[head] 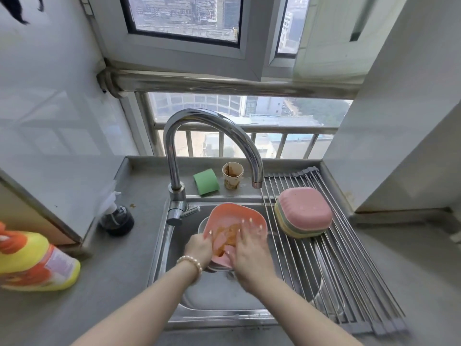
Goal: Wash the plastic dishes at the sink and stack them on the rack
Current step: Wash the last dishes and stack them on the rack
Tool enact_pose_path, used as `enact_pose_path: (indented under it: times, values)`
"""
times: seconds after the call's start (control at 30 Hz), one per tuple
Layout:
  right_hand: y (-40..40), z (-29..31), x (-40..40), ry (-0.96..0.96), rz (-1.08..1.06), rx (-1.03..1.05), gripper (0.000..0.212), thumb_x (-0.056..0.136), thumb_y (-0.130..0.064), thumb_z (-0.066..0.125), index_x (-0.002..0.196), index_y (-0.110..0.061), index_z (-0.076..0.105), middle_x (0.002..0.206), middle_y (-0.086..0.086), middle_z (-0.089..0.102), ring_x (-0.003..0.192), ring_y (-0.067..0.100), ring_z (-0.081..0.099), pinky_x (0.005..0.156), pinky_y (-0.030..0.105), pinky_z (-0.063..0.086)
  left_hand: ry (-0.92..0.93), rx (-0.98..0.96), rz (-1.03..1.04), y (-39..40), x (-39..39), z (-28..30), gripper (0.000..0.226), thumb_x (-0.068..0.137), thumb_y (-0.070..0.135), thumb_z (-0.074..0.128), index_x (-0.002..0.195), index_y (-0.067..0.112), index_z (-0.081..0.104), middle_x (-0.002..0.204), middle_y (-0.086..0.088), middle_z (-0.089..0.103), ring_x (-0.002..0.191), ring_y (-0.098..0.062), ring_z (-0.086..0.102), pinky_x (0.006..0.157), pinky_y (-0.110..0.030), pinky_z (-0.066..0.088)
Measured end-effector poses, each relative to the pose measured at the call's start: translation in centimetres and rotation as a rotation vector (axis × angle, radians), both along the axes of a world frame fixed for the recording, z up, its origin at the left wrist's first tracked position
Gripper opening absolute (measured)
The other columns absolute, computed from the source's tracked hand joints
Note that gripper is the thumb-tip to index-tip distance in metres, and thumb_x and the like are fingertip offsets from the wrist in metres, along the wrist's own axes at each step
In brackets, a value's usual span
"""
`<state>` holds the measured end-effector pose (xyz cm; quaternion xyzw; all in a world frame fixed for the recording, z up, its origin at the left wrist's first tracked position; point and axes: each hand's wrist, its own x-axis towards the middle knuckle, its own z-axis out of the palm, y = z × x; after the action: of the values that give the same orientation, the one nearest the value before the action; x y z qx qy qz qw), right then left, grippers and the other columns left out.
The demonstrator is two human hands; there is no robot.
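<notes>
Pink plate [234, 216] tilted over sink [224, 295]; left hand [198, 248] grips edge, right hand [245, 248] flat inside, fingers spread.

Daylight scene, bright and even. Light enters through window [239, 126] behind sink [224, 300]. Shadows soft and weak. Chrome faucet [212, 136] carries streaked highlights. Glossy wall panel [57, 116] at left reflects window frames. Rack [331, 258] rods show thin specular lines. Wide-angle distortion strong: window frames and walls bow toward edges. Yellow bottle [37, 263] at left edge smeared and soft. Right hand [247, 255] slightly motion-blurred. Overall sharpness moderate, compression softness visible.
</notes>
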<state>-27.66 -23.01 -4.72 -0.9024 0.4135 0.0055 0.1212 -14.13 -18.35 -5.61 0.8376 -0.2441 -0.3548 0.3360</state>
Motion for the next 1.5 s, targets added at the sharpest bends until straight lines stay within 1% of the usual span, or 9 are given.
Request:
enact_pose_path:
  times: [0.1, 0.37, 0.57, 0.73, 0.83, 1.0, 1.13, 1.33, 1.5]
  values:
    - [0.0, 0.2, -0.9, 0.218, 0.044, 0.116, 0.129, 0.051, -0.071, -0.038, 0.151, -0.003, 0.004, 0.160, 0.014, 0.001, 0.148, 0.027, -0.002, 0.117, 0.040, -0.009, 0.037, -0.004, -0.023, 0.1, 0.0, 0.3, 0.042, 0.101, 0.032, 0.041, 0.085, 0.003, 0.066, 0.078, -0.015, 0.066, 0.078, -0.033, 0.062, 0.070, -0.036, 0.051]
    - [0.9, 2.2, -0.1, 0.080, 0.431, 0.513, 0.062, 0.102, -0.050, 0.019, 0.154, -0.023, 0.001, 0.158, -0.006, -0.005, 0.145, 0.011, -0.010, 0.118, 0.034, -0.002, 0.094, -0.048, -0.044, 0.0, 1.4, 0.5, 0.060, 0.101, 0.047, 0.031, 0.062, 0.010, 0.058, 0.074, -0.015, 0.063, 0.074, -0.029, 0.061, 0.067, -0.033, 0.047]
    - [-2.5, 1.8, -1.1, 0.288, 0.225, 0.200, 0.131, 0.055, -0.085, -0.016, 0.151, 0.000, 0.008, 0.158, 0.020, 0.004, 0.147, 0.029, 0.003, 0.120, 0.039, -0.001, 0.152, -0.011, -0.068, 0.1, 0.5, -0.9, 0.053, 0.100, 0.041, 0.040, 0.078, -0.001, 0.064, 0.085, -0.027, 0.067, 0.079, -0.043, 0.068, 0.071, -0.053, 0.056]
    - [0.4, 2.5, -1.2, 0.189, 0.450, 0.397, 0.090, 0.085, -0.075, 0.005, 0.152, -0.017, 0.018, 0.160, 0.008, 0.009, 0.148, 0.023, 0.005, 0.120, 0.044, 0.002, 0.074, -0.032, -0.057, -0.1, 1.8, -0.3, 0.054, 0.101, 0.039, 0.038, 0.070, 0.002, 0.064, 0.078, -0.017, 0.065, 0.077, -0.033, 0.063, 0.069, -0.036, 0.048]
    - [-2.6, 2.7, -2.1, 0.314, 0.294, 0.160, 0.132, 0.058, -0.083, -0.024, 0.138, -0.002, 0.043, 0.146, 0.021, 0.038, 0.137, 0.032, 0.030, 0.116, 0.041, 0.019, 0.095, 0.006, -0.084, 0.3, 1.5, -0.8, 0.056, 0.101, 0.041, 0.038, 0.078, -0.002, 0.066, 0.081, -0.018, 0.066, 0.080, -0.036, 0.066, 0.074, -0.044, 0.055]
    - [0.3, 3.0, 0.3, 0.094, 0.375, 0.395, 0.088, 0.086, -0.073, 0.019, 0.154, -0.020, 0.001, 0.161, 0.004, 0.000, 0.148, 0.019, 0.000, 0.120, 0.043, 0.002, 0.051, -0.053, -0.056, -1.0, 0.7, 0.2, 0.055, 0.101, 0.040, 0.037, 0.088, -0.002, 0.069, 0.088, -0.023, 0.069, 0.087, -0.038, 0.065, 0.074, -0.036, 0.049]
    - [-0.8, 3.1, -1.9, 0.223, 0.347, 0.240, 0.103, 0.078, -0.079, -0.007, 0.136, -0.013, 0.046, 0.148, 0.014, 0.038, 0.138, 0.031, 0.031, 0.107, 0.044, 0.035, 0.037, -0.022, -0.073, -0.4, 1.9, 0.1, 0.057, 0.101, 0.043, 0.036, 0.087, -0.002, 0.069, 0.089, -0.023, 0.069, 0.087, -0.039, 0.066, 0.076, -0.038, 0.053]
    - [-0.1, 3.1, 0.9, 0.114, 0.305, 0.292, 0.117, 0.059, -0.082, -0.005, 0.153, -0.013, 0.003, 0.161, 0.007, -0.003, 0.148, 0.023, -0.004, 0.117, 0.045, 0.003, 0.097, -0.032, -0.064, -0.8, 1.0, 0.0, 0.062, 0.100, 0.045, 0.036, 0.089, -0.007, 0.068, 0.090, -0.026, 0.069, 0.087, -0.039, 0.066, 0.076, -0.037, 0.052]
    - [-0.7, 3.2, -1.8, 0.172, 0.408, 0.133, 0.112, 0.072, -0.080, -0.017, 0.123, -0.016, 0.059, 0.141, 0.008, 0.048, 0.129, 0.027, 0.044, 0.108, 0.040, 0.033, 0.120, -0.016, -0.068, 0.6, 1.8, 1.1, 0.066, 0.098, 0.054, 0.031, 0.065, 0.006, 0.062, 0.079, -0.021, 0.067, 0.083, -0.040, 0.067, 0.070, -0.032, 0.049]
